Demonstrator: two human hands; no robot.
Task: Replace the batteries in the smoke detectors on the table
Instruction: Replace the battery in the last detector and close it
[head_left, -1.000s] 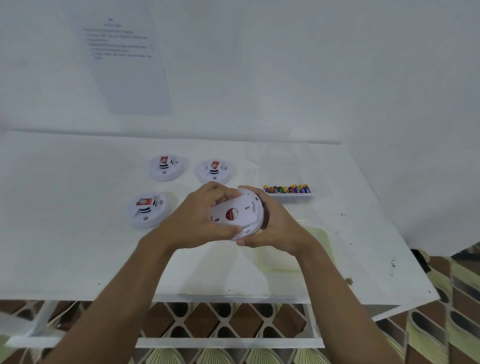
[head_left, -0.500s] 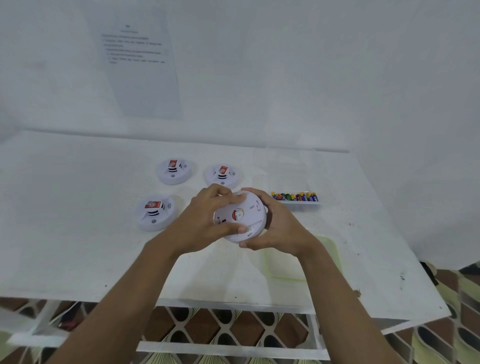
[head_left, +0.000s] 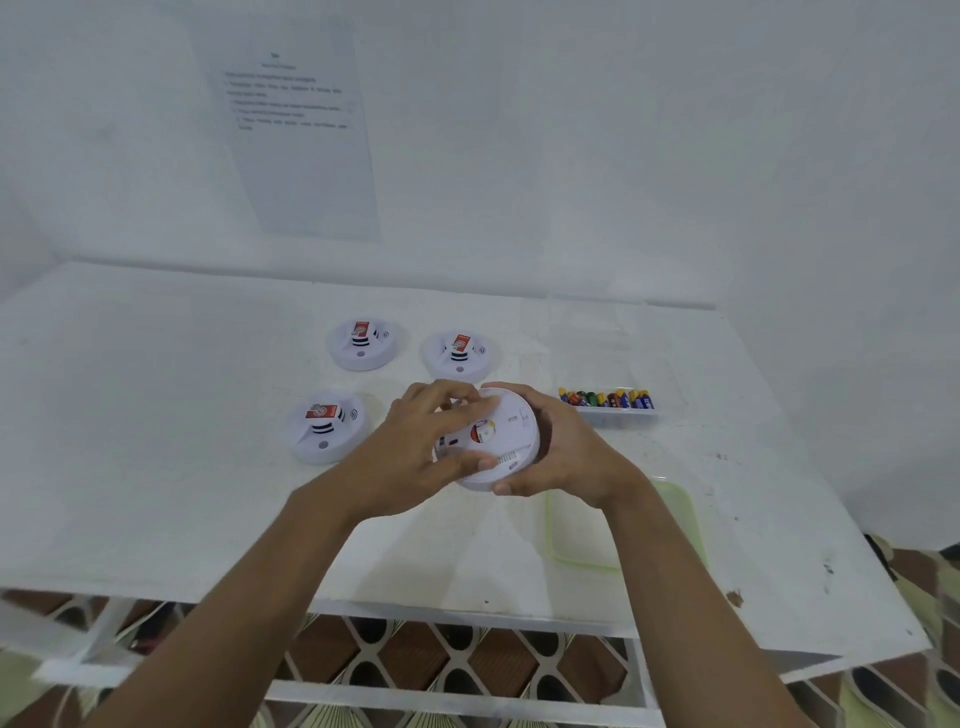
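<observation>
Fingers of both hands curl around a white smoke detector (head_left: 506, 441), left hand (head_left: 415, 447) on top, right hand (head_left: 566, 452) cupping its side. Underside faces up, showing a red-and-yellow battery label.

Here we go: a round white plastic smoke detector (head_left: 506, 434) is up over the white table (head_left: 156, 415), mid-front. Around it on the table: near detector (head_left: 327, 426) at nine o'clock, far-left detector (head_left: 363, 345) at ten, far-right detector (head_left: 460, 356) at eleven, clear plastic battery tray (head_left: 618, 415) at two, pale-green plastic container (head_left: 675, 519) at four.
</observation>
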